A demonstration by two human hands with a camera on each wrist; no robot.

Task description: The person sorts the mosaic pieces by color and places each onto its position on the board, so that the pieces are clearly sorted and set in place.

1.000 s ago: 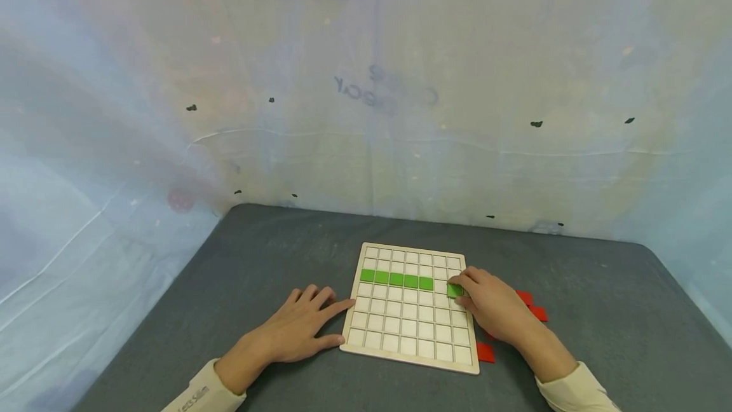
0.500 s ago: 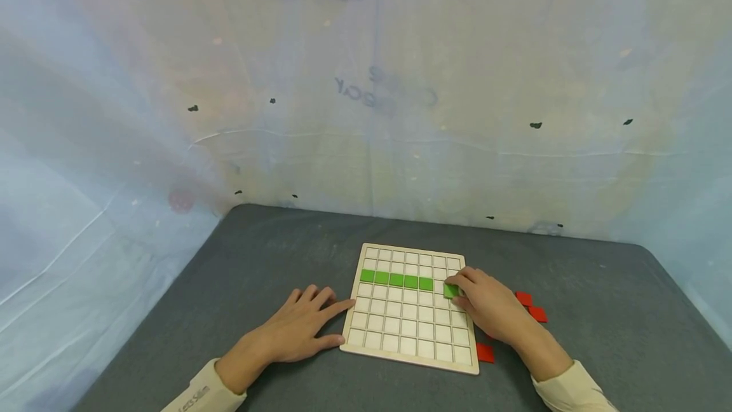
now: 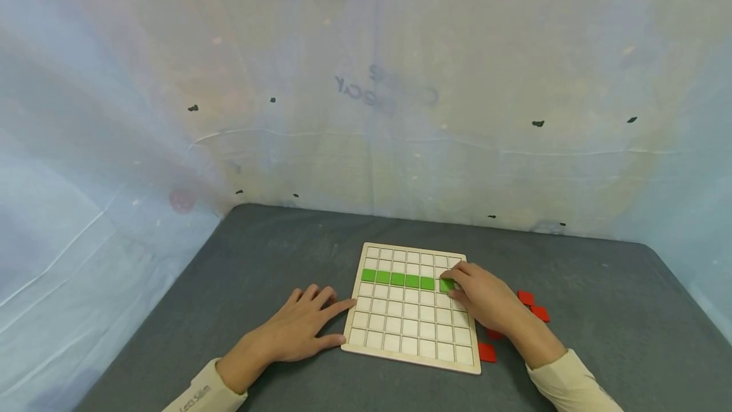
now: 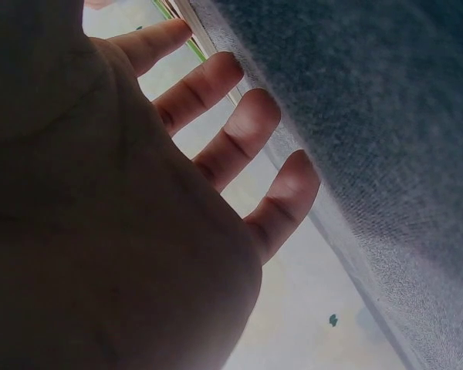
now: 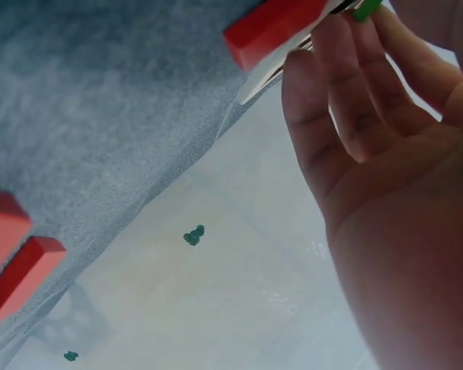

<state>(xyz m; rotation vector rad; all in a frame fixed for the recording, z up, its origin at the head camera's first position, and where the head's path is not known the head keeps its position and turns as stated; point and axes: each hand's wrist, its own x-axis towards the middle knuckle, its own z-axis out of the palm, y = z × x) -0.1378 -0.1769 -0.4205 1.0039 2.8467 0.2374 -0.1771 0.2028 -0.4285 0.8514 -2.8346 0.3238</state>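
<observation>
A pale wooden grid board [image 3: 413,362] lies on the dark grey table, with a row of several green square tiles [image 3: 397,279] in its third row from the back. At the right end of that row, one cell away from the others, my right hand [image 3: 486,297] pinches another green tile [image 3: 447,285] between thumb and fingers. In the right wrist view that green tile [image 5: 366,9] shows at the fingertips. My left hand [image 3: 297,329] is spread with relaxed fingers, index finger and thumb touching the board's left edge. The left wrist view shows the left fingers [image 4: 251,127] over the cloth.
Several red tiles [image 3: 487,353] lie on the table right of the board, some partly under the right forearm. The grey cloth-covered table [image 3: 274,240] ends at a pale printed curtain [image 3: 434,170] behind and at the left.
My right hand has moved a little left and away from me with the green tile, bringing it level with the green row. The left hand stays put.
</observation>
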